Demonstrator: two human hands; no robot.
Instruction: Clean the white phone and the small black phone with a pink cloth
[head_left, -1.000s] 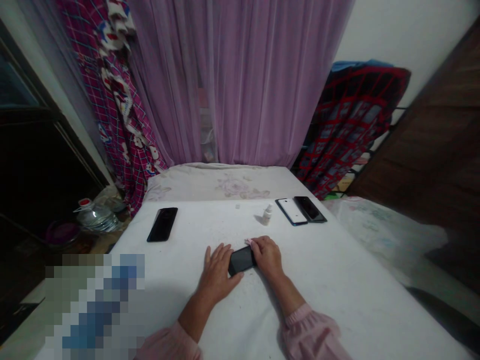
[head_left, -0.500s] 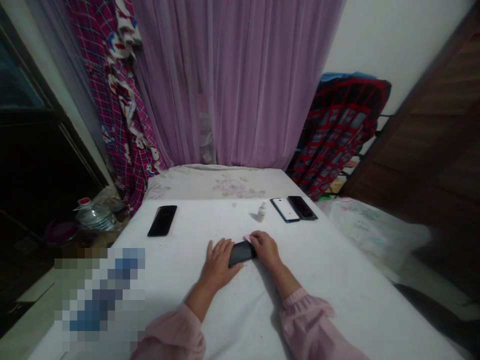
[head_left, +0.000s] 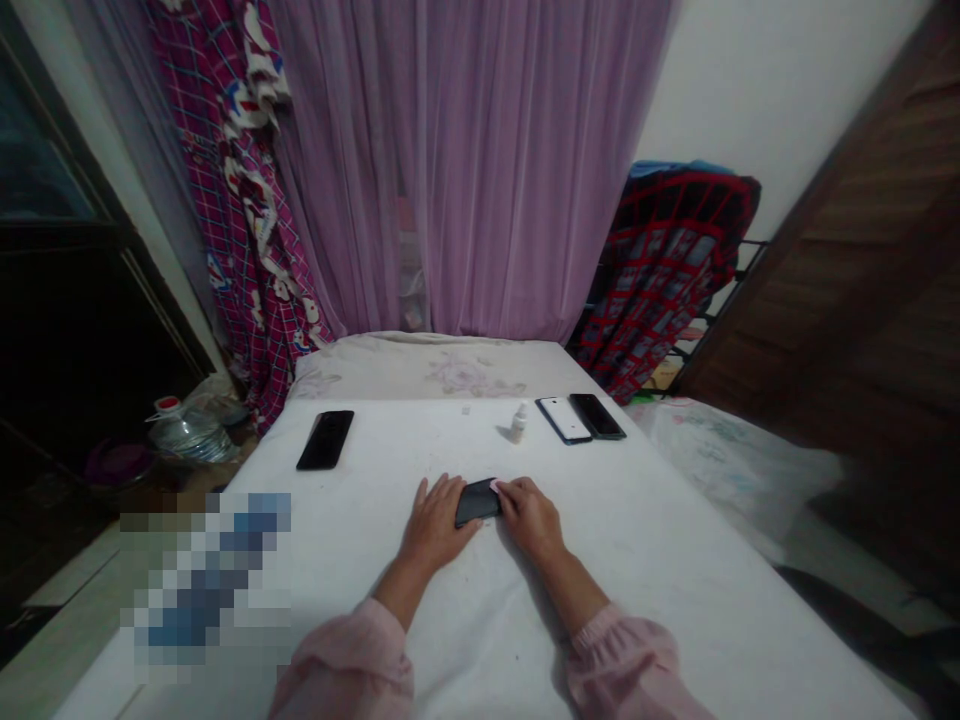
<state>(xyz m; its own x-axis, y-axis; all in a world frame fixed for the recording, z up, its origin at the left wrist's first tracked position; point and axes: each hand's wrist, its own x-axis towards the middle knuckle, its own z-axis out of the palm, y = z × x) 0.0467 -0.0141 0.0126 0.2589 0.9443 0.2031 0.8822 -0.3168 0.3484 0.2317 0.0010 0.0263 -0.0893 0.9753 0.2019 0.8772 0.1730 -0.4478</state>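
A black smartphone [head_left: 475,506] lies on the white-covered table between my hands. My left hand [head_left: 437,526] grips its left end, thumb along the near edge and fingers at the far side. In my right hand [head_left: 534,516], closed fingers pinch a small pale pink cloth [head_left: 496,485] against the phone's right part. The hand hides most of the cloth and the phone's right end. Beyond the phone stands a small white spray bottle [head_left: 519,424].
Another black phone [head_left: 325,440] lies at the left. At the right are a white-backed phone [head_left: 564,420] and a dark phone [head_left: 598,416], side by side. Purple curtains [head_left: 480,180] hang behind the table. A large water bottle [head_left: 187,430] stands left of it.
My right hand has shifted slightly, bringing the pink cloth from the phone's far right edge down onto its surface. My left hand keeps its hold. The camera view has moved a little.
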